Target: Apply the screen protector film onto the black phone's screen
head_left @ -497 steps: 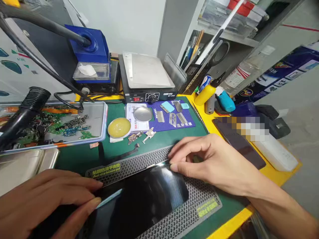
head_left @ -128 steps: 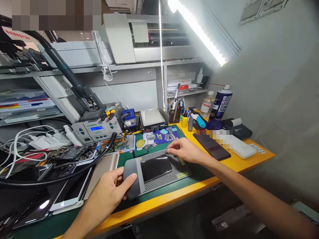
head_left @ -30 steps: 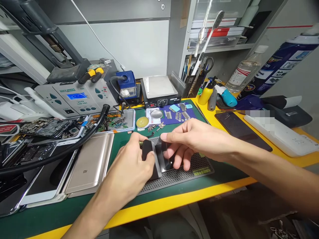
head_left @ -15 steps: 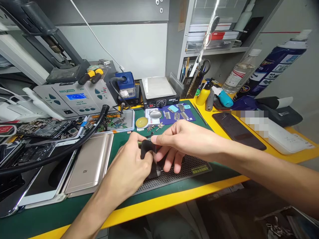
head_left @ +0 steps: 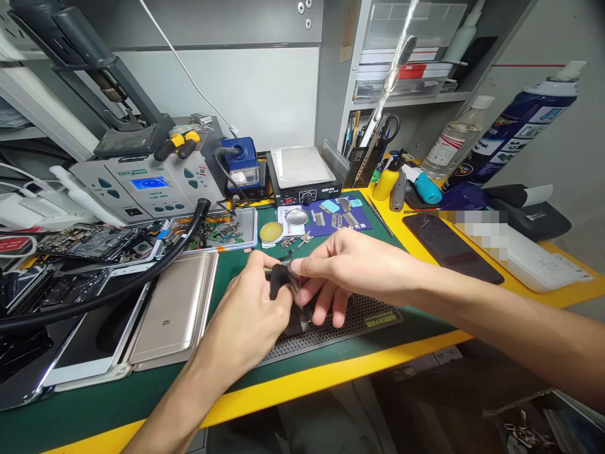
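My left hand is closed on a dark, flat, glossy panel, thumb on its face and fingers behind; it looks like a phone part, though its exact kind does not show. At the panel's upper right, my right hand pinches a thin clear film between thumb and forefinger. That film bends away from the dark face, and the other right fingers hang loosely curled. Beneath both hands lies a dark honeycomb-patterned pad. The panel's lower part is partly hidden by my fingers.
Left of my hands lie a gold phone back and a white phone panel, crossed by a black hose. Small metal parts and a yellow round tin sit behind. A dark phone lies to the right.
The clear film now curves more at its upper end beside my right thumb. Both hands keep their grip, and the whole view has shifted slightly.
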`<state>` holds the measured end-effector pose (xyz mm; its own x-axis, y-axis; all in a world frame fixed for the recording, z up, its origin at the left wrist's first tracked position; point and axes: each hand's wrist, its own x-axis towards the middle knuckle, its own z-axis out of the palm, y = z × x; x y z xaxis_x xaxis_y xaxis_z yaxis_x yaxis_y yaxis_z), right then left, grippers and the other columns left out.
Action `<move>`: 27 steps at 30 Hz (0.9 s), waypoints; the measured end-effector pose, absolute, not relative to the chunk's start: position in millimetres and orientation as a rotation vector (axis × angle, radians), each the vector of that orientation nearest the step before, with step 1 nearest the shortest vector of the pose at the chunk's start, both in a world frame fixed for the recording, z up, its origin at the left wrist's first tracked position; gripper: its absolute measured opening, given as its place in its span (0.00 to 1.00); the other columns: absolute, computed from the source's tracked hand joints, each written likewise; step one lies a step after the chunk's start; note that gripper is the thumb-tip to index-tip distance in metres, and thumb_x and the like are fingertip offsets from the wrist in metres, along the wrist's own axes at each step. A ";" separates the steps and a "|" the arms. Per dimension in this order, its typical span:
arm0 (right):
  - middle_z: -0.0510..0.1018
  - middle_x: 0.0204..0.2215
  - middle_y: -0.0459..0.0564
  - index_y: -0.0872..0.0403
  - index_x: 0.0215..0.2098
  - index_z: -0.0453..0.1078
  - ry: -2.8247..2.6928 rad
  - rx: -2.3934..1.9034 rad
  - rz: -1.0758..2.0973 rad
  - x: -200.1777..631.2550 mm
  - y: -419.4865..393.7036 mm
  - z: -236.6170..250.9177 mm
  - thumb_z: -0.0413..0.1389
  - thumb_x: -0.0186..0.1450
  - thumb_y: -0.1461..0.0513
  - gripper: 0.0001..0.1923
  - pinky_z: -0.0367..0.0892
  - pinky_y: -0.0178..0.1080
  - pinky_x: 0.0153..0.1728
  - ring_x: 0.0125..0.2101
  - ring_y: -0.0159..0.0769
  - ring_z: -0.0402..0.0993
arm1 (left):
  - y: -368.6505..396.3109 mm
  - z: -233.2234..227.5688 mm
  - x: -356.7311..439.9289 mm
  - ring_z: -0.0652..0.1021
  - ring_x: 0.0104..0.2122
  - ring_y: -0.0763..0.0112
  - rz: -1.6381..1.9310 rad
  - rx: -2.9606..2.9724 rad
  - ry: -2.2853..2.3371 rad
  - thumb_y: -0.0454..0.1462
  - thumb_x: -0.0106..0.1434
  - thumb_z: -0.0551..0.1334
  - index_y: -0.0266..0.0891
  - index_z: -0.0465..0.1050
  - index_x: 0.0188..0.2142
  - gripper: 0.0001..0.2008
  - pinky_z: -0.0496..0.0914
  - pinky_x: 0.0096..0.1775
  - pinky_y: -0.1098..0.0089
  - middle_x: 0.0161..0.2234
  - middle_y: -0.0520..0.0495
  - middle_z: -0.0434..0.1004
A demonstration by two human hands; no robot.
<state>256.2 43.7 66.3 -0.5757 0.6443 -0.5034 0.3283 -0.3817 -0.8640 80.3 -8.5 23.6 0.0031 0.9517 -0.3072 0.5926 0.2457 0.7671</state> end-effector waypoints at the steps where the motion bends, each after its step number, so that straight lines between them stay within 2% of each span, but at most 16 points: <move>1: 0.84 0.32 0.56 0.61 0.28 0.76 -1.598 -1.314 2.054 256.5 43.1 66.5 0.54 0.74 0.62 0.17 0.76 0.33 0.17 0.21 0.35 0.80 | -8.4 23.8 80.9 0.66 0.15 0.78 0.549 1.450 1.692 0.44 0.66 0.56 0.48 0.59 0.44 0.10 0.60 0.20 0.76 0.22 0.61 0.70; 4: 0.84 0.32 0.57 0.61 0.28 0.76 -1.601 -1.327 2.034 256.8 42.8 66.9 0.54 0.74 0.61 0.18 0.76 0.33 0.17 0.21 0.35 0.79 | -8.2 25.0 83.0 0.65 0.14 0.80 0.555 1.466 1.723 0.41 0.64 0.57 0.47 0.60 0.44 0.09 0.60 0.21 0.77 0.23 0.61 0.72; 9: 0.84 0.32 0.55 0.59 0.28 0.76 -1.613 -1.330 2.015 256.8 43.7 64.8 0.54 0.74 0.60 0.19 0.75 0.32 0.16 0.20 0.34 0.79 | -7.3 25.6 84.4 0.66 0.14 0.77 0.541 1.480 1.732 0.41 0.64 0.57 0.48 0.60 0.45 0.10 0.58 0.20 0.76 0.20 0.62 0.69; 15: 0.84 0.31 0.54 0.59 0.31 0.77 -1.626 -1.320 2.026 261.5 43.3 61.4 0.54 0.75 0.57 0.19 0.75 0.32 0.17 0.21 0.34 0.79 | -6.1 24.3 84.0 0.67 0.15 0.79 0.541 1.438 1.736 0.41 0.64 0.58 0.48 0.60 0.44 0.09 0.62 0.22 0.77 0.24 0.60 0.74; 20: 0.84 0.34 0.58 0.61 0.35 0.75 -1.624 -1.470 1.913 281.5 43.0 61.8 0.50 0.77 0.53 0.22 0.75 0.35 0.19 0.23 0.36 0.80 | -7.4 20.2 83.0 0.66 0.16 0.76 0.556 1.440 1.706 0.44 0.63 0.61 0.48 0.60 0.44 0.13 0.57 0.20 0.77 0.20 0.62 0.68; 24: 0.80 0.29 0.52 0.58 0.32 0.76 -1.757 -1.586 1.582 308.9 24.6 52.8 0.55 0.74 0.53 0.19 0.71 0.35 0.22 0.23 0.35 0.75 | -8.9 19.6 83.2 0.64 0.15 0.75 0.551 1.401 1.689 0.47 0.62 0.62 0.49 0.60 0.44 0.15 0.55 0.19 0.75 0.18 0.62 0.66; 26: 0.77 0.29 0.51 0.56 0.31 0.78 -1.916 -1.618 1.237 321.2 7.0 40.8 0.58 0.72 0.55 0.16 0.71 0.38 0.31 0.30 0.38 0.74 | -9.1 20.9 83.8 0.64 0.15 0.75 0.550 1.378 1.676 0.47 0.62 0.63 0.49 0.60 0.44 0.16 0.56 0.19 0.75 0.18 0.62 0.66; 27: 0.76 0.32 0.51 0.55 0.35 0.79 -2.063 -1.587 0.968 325.7 -2.5 33.1 0.57 0.72 0.56 0.14 0.71 0.41 0.36 0.34 0.40 0.74 | -8.9 21.7 84.1 0.64 0.15 0.75 0.551 1.369 1.669 0.48 0.61 0.63 0.49 0.60 0.44 0.16 0.56 0.19 0.75 0.18 0.62 0.66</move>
<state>325.7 -2.5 33.1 -0.3023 0.9456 -0.1201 0.6969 0.1333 -0.7046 84.1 -8.9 21.7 -0.0024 0.9373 -0.3485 0.5456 0.2933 0.7850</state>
